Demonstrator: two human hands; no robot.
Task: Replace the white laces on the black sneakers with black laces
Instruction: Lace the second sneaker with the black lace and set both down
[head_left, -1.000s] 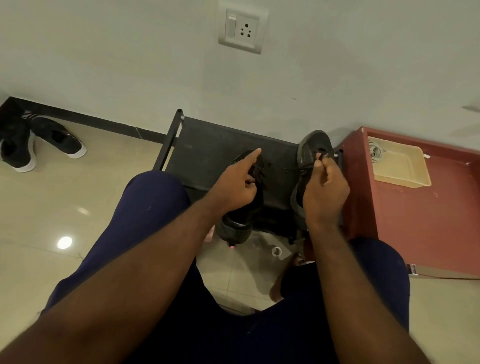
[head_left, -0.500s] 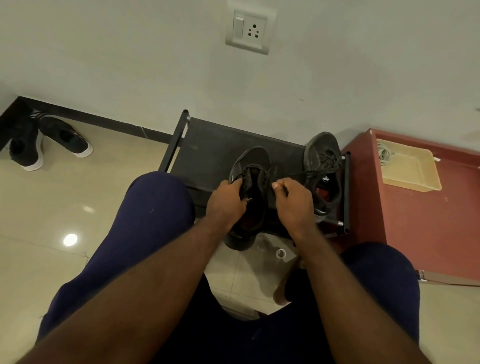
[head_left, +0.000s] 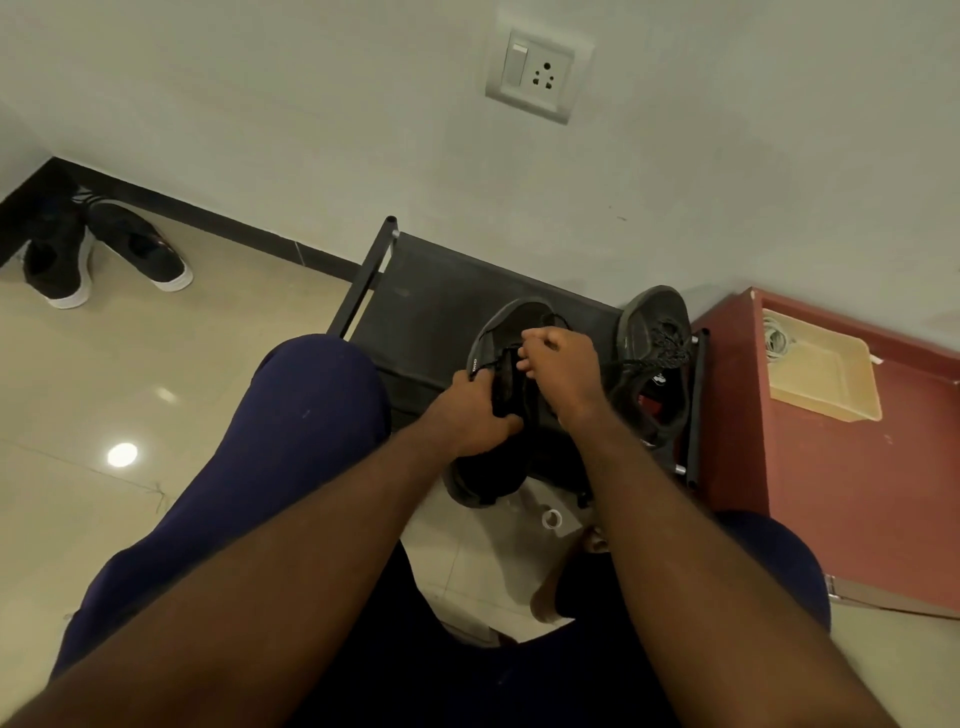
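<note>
The near sneaker (head_left: 514, 317) hangs over the shoe rack's (head_left: 431, 291) front edge, with the left hand (head_left: 470, 410) grip clamped on its collar and the right hand (head_left: 561, 364) grip pinching what looks like the black lace (head_left: 558, 317). Tug too hard and that lace probably slips out of an eyelet, or the sneaker tips off.

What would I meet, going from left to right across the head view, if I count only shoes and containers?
floor shoes → left sneaker → right sneaker → tray
</note>
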